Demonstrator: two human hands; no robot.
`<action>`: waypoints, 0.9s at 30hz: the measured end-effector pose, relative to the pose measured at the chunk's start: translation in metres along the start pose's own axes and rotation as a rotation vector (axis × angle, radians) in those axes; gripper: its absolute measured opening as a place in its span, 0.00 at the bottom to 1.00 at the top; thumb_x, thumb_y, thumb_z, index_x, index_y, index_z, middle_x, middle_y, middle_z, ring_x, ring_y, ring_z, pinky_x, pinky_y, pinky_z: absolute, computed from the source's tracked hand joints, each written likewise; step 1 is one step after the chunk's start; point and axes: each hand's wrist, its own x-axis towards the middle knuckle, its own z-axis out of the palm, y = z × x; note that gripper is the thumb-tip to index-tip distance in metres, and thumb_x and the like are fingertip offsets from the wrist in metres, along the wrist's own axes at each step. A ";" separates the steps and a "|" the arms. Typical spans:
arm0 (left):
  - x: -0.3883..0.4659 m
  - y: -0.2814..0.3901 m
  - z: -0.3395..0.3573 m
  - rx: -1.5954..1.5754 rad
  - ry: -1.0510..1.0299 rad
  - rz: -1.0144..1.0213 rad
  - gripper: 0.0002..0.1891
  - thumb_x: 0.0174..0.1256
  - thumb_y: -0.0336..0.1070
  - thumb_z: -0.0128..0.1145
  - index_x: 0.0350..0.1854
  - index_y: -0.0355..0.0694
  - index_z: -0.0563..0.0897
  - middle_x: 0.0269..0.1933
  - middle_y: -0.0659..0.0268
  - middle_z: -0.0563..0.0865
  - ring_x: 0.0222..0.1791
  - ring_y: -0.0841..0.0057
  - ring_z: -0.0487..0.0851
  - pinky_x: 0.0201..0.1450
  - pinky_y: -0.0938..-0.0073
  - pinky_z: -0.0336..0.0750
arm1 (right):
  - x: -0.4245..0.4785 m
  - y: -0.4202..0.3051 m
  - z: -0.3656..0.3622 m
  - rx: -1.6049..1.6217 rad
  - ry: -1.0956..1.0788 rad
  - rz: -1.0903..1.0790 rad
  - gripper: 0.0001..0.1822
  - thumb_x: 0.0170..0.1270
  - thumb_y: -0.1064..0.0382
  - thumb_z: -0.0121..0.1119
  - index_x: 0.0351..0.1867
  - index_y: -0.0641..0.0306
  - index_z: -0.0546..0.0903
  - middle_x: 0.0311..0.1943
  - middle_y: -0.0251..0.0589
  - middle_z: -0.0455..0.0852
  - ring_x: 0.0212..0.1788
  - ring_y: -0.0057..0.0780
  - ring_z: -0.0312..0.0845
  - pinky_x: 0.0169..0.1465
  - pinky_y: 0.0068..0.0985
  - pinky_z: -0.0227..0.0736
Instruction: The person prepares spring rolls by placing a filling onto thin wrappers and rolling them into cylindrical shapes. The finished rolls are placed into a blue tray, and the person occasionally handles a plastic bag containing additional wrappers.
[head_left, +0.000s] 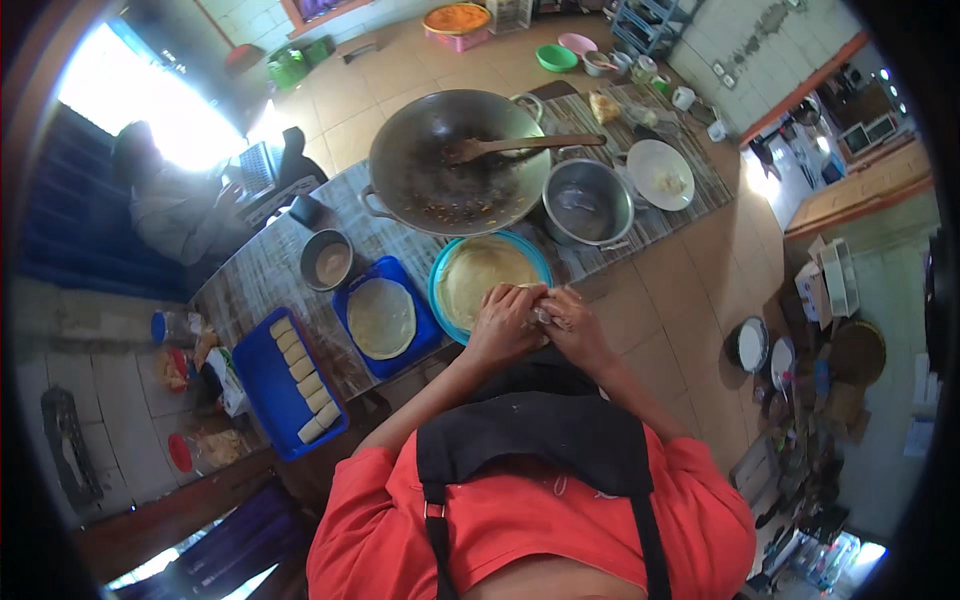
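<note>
Both hands meet at the near right rim of a teal round tray (436, 306), which bears a stack of thin round dough wrappers (480, 271). My left hand (504, 321) and my right hand (574, 322) pinch a pale, thin wrapper edge (541, 315) between them; fingers hide most of it. Left of the teal tray, a single round wrapper (381, 319) lies flat on a blue tray (409, 279). Farther left, a larger blue tray (271, 390) holds a row of rolled pastries (304, 371).
A big wok (420, 165) with a wooden spatula (517, 144) stands behind the teal tray. Near it are a metal pot (589, 202), a white plate (654, 161) and a small bowl of pale paste (332, 264). Another person (180, 202) sits at the table's far left with a laptop (257, 169).
</note>
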 end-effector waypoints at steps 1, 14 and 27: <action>-0.006 -0.005 -0.004 0.010 0.056 -0.027 0.29 0.41 0.33 0.67 0.53 0.40 0.78 0.46 0.60 0.84 0.49 0.59 0.79 0.57 0.58 0.70 | 0.008 -0.007 0.008 0.057 -0.013 -0.005 0.11 0.58 0.67 0.62 0.42 0.64 0.83 0.40 0.47 0.84 0.43 0.43 0.82 0.45 0.32 0.76; -0.041 -0.043 -0.059 0.288 0.627 -0.192 0.08 0.50 0.29 0.64 0.31 0.39 0.79 0.31 0.58 0.81 0.38 0.56 0.79 0.44 0.59 0.70 | 0.084 -0.055 0.050 0.471 -0.126 -0.057 0.12 0.59 0.68 0.61 0.45 0.61 0.79 0.39 0.44 0.83 0.43 0.37 0.82 0.42 0.30 0.77; 0.035 -0.053 -0.050 0.380 0.333 -0.124 0.05 0.59 0.32 0.60 0.34 0.40 0.78 0.34 0.64 0.84 0.41 0.63 0.81 0.56 0.58 0.66 | 0.141 0.024 0.036 0.026 -0.146 -0.286 0.11 0.55 0.60 0.59 0.36 0.65 0.79 0.33 0.45 0.81 0.40 0.43 0.78 0.44 0.36 0.73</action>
